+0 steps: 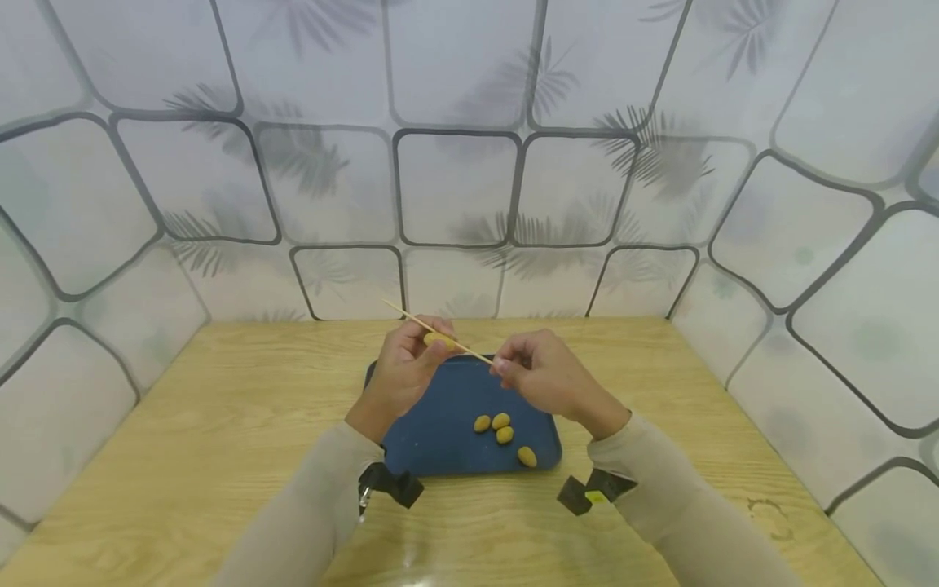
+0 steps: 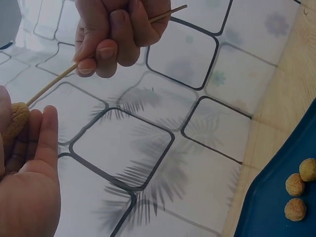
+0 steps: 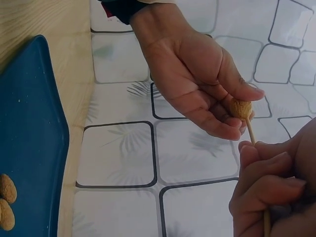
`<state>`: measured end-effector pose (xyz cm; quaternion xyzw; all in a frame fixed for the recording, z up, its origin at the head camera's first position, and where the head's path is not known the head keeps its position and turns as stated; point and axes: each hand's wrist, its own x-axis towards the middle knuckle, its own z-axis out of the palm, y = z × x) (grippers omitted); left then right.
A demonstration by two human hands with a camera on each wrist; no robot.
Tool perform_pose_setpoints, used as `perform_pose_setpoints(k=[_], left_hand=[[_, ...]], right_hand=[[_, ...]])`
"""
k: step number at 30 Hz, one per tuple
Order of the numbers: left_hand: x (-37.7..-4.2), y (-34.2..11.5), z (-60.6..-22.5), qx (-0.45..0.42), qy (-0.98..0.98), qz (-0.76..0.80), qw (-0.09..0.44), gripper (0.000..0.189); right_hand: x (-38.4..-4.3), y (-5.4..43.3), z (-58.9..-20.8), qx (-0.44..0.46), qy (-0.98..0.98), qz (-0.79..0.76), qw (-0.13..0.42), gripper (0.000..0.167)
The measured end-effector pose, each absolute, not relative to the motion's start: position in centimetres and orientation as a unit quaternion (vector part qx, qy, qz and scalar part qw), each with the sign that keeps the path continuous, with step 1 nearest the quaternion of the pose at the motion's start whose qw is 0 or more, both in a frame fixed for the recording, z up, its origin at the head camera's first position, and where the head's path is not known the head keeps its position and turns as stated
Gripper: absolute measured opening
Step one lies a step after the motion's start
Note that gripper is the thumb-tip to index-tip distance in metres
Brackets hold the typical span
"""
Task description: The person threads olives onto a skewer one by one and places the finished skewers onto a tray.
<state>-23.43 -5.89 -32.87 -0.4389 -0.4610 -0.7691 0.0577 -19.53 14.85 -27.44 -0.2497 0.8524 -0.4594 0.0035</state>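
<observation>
Nearest you, four small yellow-brown oval pieces (image 1: 504, 435) lie on the blue rectangular tray (image 1: 440, 424). Above its far part, your right hand (image 1: 550, 375) pinches the thin pale wooden stick (image 1: 475, 353); your left hand (image 1: 402, 365) grips a fifth, rough yellow-brown piece (image 3: 241, 107) against the stick. Beyond stands a white backdrop (image 1: 458, 189) printed with grey outlines and leaves.

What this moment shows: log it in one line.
left grip: holds tan piece | right grip: pinches thin stick | thin stick: meets tan piece | blue tray: four loose pieces
</observation>
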Motion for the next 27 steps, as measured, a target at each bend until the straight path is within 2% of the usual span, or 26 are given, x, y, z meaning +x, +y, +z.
perform_pose_setpoints(k=[7, 14, 20, 27], left_hand=[[-23.5, -5.9, -33.0, -0.396, -0.497, -0.768, 0.08, 0.023], [-23.8, -7.1, -32.0, -0.365, -0.45, -0.807, 0.111, 0.025], [-23.6, -7.4, -31.8, -0.366, -0.399, -0.836, 0.091, 0.018], [-23.4, -7.1, -31.9, -0.365, -0.375, -0.85, 0.065, 0.016]], right_hand=[[-19.9, 15.1, -27.3, -0.243, 0.867, -0.436, -0.018, 0.013], [-19.9, 16.3, -28.0, -0.289, 0.861, -0.418, -0.031, 0.01], [-19.8, 16.6, -29.5, -0.307, 0.842, -0.428, -0.113, 0.01], [-19.3, 15.8, -30.1, -0.265, 0.847, -0.419, -0.19, 0.02]])
